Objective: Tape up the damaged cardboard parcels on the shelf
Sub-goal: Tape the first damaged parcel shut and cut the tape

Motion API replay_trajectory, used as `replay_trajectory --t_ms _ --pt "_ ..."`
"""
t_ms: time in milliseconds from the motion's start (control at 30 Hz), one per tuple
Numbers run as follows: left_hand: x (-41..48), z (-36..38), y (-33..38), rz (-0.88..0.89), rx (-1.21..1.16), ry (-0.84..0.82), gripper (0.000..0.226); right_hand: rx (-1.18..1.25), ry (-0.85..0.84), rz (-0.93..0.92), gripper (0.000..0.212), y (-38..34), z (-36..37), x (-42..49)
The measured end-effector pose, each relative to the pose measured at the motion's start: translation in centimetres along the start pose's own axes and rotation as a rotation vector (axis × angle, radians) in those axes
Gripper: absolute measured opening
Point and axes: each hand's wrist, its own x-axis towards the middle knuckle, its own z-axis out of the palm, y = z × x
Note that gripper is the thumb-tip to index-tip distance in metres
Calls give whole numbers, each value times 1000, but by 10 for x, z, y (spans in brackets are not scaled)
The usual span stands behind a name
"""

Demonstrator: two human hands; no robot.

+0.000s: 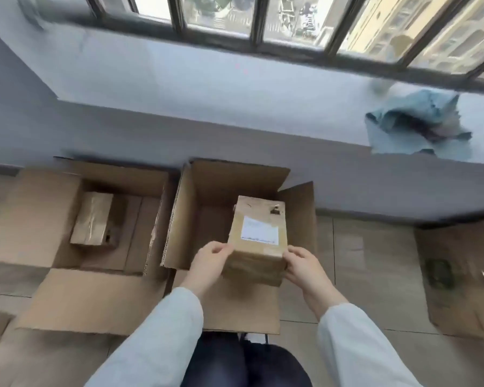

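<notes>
both hands on it, left hand (210, 261) and right hand (302, 263) gripping the near corners of the labelled parcel (259, 236), held over the open carton (196, 196) on the floor.

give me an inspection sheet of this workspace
surface: tiled floor, cartons on it
job's things: labelled parcel, hole near its far edge, held at the middle carton; second parcel, also holed, lies in the left carton; no tape seen
clutter: blue cloth on the sill
grippers: left hand and right hand grip the labelled parcel's near corners
cables: nothing seen
surroundings: barred window, grey wall, third carton at right
</notes>
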Motion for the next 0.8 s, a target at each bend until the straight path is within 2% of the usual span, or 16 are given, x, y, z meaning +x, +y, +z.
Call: replay_trajectory --t_ms 100,167,267,367,567,733,800 --pt "78 15 -44 -50 -16 -5 9 -8 -7 44 34 37 19 84" --pt "128 25 -73 -93 -39 -4 17 -58 -8 79 40 65 32 134" --pt "185 41 -109 -135 -3 -27 25 -67 0 140 21 100 49 190" --pt "233 55 -135 -205 -9 -34 20 -29 65 168 32 121 69 239" --pt "303 74 -141 -228 157 -64 39 187 60 301 60 131 93 301" --pt "327 82 -129 -320 167 -57 25 417 27 379 49 122 95 320" --pt "322 84 -122 -335 175 -65 29 484 -8 385 44 118 94 317"
